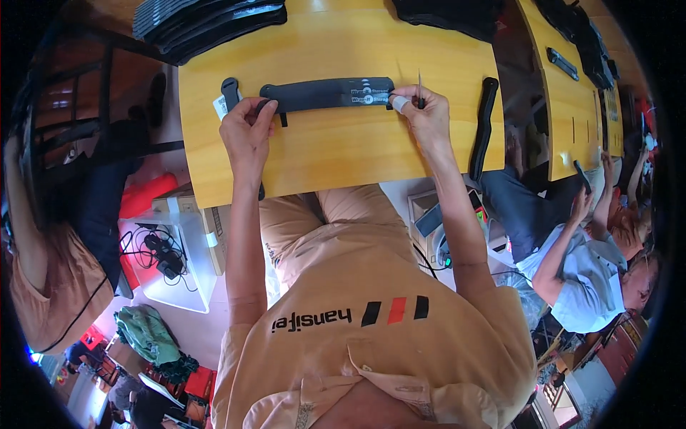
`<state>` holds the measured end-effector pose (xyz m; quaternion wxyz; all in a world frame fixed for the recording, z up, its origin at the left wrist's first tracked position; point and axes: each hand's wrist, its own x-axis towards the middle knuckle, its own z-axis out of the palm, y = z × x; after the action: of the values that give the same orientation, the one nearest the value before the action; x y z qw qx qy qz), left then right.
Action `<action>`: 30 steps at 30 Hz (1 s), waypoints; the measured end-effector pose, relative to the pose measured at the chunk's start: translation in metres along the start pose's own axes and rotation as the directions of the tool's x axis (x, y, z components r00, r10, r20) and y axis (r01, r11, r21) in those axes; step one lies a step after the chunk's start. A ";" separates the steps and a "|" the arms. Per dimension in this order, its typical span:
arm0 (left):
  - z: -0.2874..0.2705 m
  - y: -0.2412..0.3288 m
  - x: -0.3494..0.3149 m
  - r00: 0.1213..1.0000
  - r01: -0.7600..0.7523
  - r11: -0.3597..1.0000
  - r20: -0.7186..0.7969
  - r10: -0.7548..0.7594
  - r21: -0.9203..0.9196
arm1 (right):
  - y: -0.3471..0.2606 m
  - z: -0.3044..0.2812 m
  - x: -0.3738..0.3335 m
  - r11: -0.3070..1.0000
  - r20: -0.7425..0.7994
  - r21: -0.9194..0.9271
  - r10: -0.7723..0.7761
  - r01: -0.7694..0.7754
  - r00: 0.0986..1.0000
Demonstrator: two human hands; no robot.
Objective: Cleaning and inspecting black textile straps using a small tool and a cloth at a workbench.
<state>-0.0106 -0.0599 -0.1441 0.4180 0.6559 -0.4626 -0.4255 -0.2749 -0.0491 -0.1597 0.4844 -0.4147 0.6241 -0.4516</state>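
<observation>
A black fabric strap (321, 95) with white print near its right end lies stretched crosswise over the yellow table (329, 146). My left hand (248, 132) is closed in a pinch at the strap's left end. At its right end my right hand (427, 121) pinches the edge between thumb and finger. A thin pointed metal tool (420, 80) with a dark lower part also sticks up from the right hand's fingers; its exact kind is unclear. White tape (400, 104) wraps a digit of that hand. Short dark tabs show below the strap near both ends.
Stacks of black straps (207, 28) and dark fabric pieces (450, 18) sit along the far edge. One long black strap (484, 129) lies by the right edge, a smaller strap (230, 93) at left. A clear bin (175, 261) with cables stands lower left; a co-worker (579, 275) sits right.
</observation>
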 end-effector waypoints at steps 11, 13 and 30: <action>0.009 0.005 0.002 0.992 -0.063 0.965 -0.089 0.088 0.256 | 0.001 0.005 0.003 0.992 -0.090 -0.112 -0.068 0.058 0.994; 0.009 0.006 0.002 0.994 -0.043 0.960 -0.086 0.070 0.276 | 0.002 0.006 0.004 0.992 -0.093 -0.110 -0.076 0.066 0.993; 0.010 0.001 0.004 0.990 -0.088 0.938 -0.079 0.121 0.335 | 0.001 0.008 0.005 0.986 -0.120 -0.152 -0.091 0.072 0.989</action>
<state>-0.0192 -0.0654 -0.1467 0.3461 0.7115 -0.5404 -0.2862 -0.2678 -0.0550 -0.1626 0.3932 -0.4449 0.6676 -0.4492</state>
